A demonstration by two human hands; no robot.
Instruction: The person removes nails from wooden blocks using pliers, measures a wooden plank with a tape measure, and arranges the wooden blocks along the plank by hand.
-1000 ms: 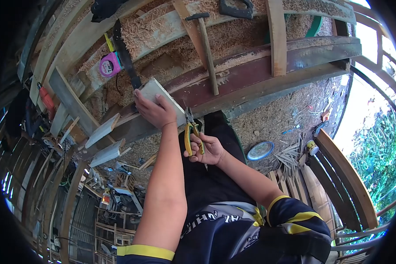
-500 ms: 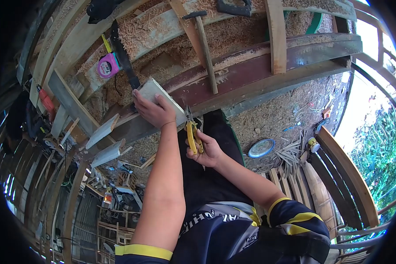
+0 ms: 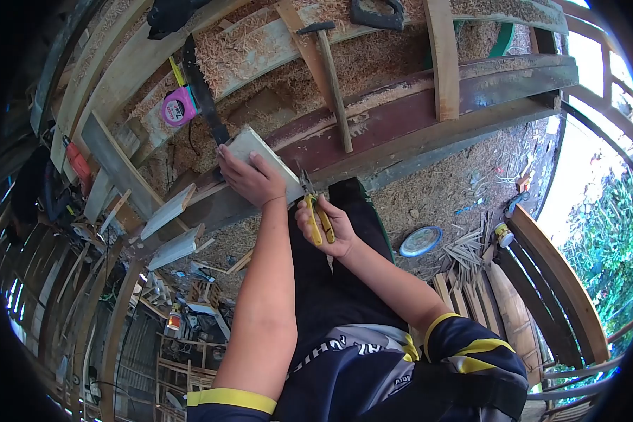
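Observation:
My left hand [image 3: 254, 181] is closed around a short pale board [image 3: 266, 156], with the fingers at its far edge and the palm along its near face. Yellow-handled pliers [image 3: 319, 219] are gripped in my right hand [image 3: 339, 233]. Their metal jaws point up at the board's right end, close against its edge; whether they bite on anything is too small to tell. Just beyond the left fingers lies a long dark blade [image 3: 202, 88], beside a pink tape measure [image 3: 179, 107].
A hammer [image 3: 336, 88] leans across the dark red plank [image 3: 373, 126], among curly wood shavings. A saw handle [image 3: 377, 13] lies farther back. On the ground at right are a round blue-rimmed lid [image 3: 420, 241] and wooden strips [image 3: 464, 247]. Board ends [image 3: 176, 247] jut out at left.
The pliers have tilted slightly, and my right fingers wrap higher on the handles. My left hand keeps its hold on the board. The whole view has shifted a little.

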